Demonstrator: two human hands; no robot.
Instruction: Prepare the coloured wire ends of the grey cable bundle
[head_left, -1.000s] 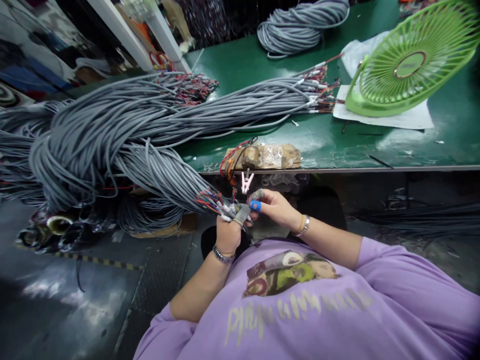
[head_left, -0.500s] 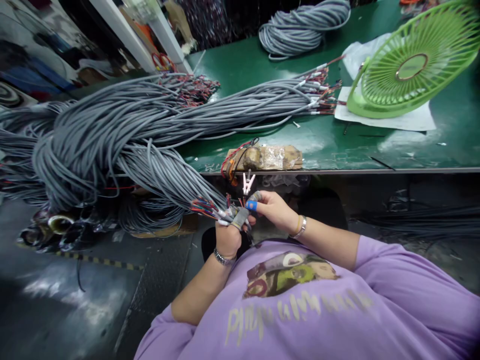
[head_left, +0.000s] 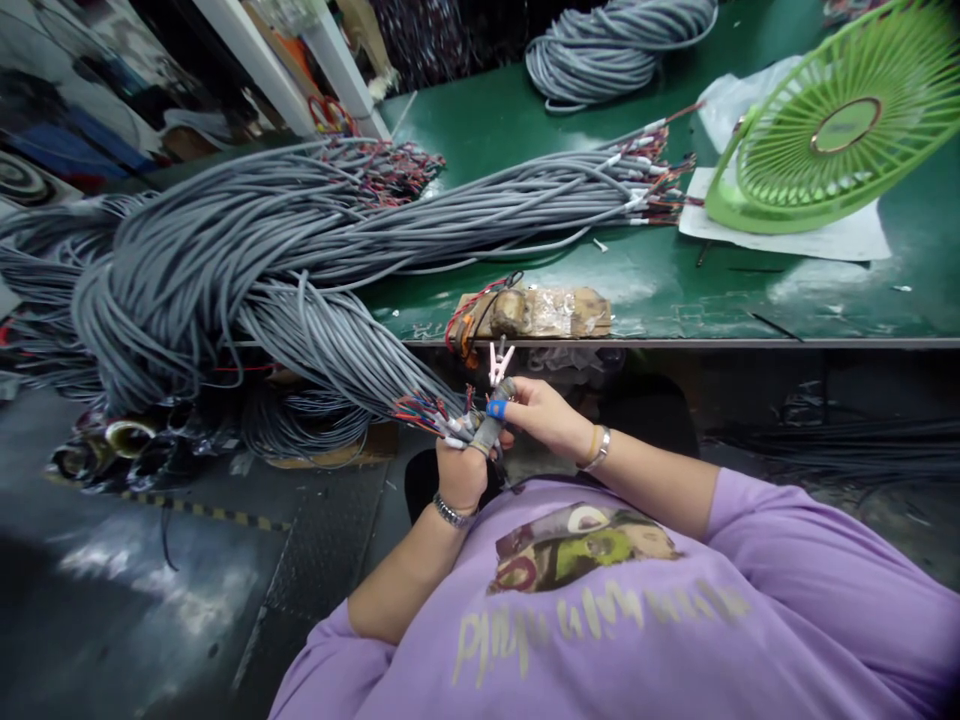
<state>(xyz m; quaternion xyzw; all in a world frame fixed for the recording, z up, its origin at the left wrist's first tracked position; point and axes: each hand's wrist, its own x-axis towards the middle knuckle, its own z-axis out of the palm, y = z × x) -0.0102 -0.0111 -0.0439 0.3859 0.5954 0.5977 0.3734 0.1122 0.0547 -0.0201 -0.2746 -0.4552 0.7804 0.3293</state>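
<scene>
A thick bundle of grey cables (head_left: 352,345) hangs over the bench edge toward my hands, ending in stripped coloured wires (head_left: 424,413) and white sleeves. My left hand (head_left: 463,470) is closed around cable ends at the bundle's tip; its finger and thumb look wrapped in grey tape. Just to the right, my right hand (head_left: 544,412) pinches at the same spot, a blue band (head_left: 496,409) around one finger and grey wrap on another. The fingers meet, and what lies between the right fingertips is too small to make out. Right above them stands a pale pink clip (head_left: 500,362).
A wooden block (head_left: 555,313) with red and black wires sits at the edge of the green bench (head_left: 675,300). More grey cables (head_left: 487,205) lie across the bench, with a coil (head_left: 600,60) behind. A green fan (head_left: 832,140) stands on paper at right.
My right hand has shifted slightly left and closer to my left hand, its grey-wrapped finger now nearer the cable ends. The whole view has shifted a little.
</scene>
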